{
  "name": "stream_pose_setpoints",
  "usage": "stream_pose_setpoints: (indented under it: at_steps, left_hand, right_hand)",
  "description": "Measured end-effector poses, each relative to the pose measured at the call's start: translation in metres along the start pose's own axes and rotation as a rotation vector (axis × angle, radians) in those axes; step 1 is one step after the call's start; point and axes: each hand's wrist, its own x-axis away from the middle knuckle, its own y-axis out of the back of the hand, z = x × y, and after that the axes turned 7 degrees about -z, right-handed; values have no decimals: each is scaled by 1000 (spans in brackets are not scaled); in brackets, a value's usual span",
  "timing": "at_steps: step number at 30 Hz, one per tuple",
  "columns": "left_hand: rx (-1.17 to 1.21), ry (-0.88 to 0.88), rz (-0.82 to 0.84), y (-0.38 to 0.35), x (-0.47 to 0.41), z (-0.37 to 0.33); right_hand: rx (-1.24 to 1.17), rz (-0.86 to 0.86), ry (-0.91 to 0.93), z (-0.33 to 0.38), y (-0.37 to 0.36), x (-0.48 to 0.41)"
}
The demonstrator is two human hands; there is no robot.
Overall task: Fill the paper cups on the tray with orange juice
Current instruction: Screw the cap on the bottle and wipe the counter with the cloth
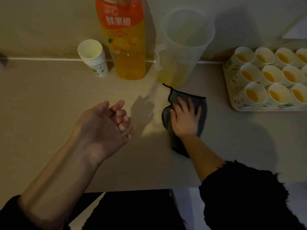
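A tray (230, 95) at the right edge carries several paper cups (255, 94), each with orange juice inside. A large orange juice bottle (126, 40) stands at the back centre. Beside it stands a clear plastic jug (182, 47) with a little juice at its bottom. My right hand (185, 117) presses flat on a grey cloth (201, 105) on the table in front of the jug. My left hand (108, 123) hovers over the table left of the cloth, fingers loosely curled, holding nothing.
A stack of empty paper cups (93, 57) stands left of the bottle. A wall runs along the back of the beige table (49, 97). A sheet of paper (297, 32) lies at the far right. The table's near edge is close to my body.
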Motion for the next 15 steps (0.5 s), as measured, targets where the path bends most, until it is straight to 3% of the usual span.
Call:
stream_pose_setpoints:
  at_steps: [6,15]
  left_hand:
    - [0,6,-1,-36,-10,12]
    - [54,-48,10,-65,-20,17]
  right_hand:
    - [39,-24,-114,-54,8,-35]
    - [67,-41,-67,-82,13,-74]
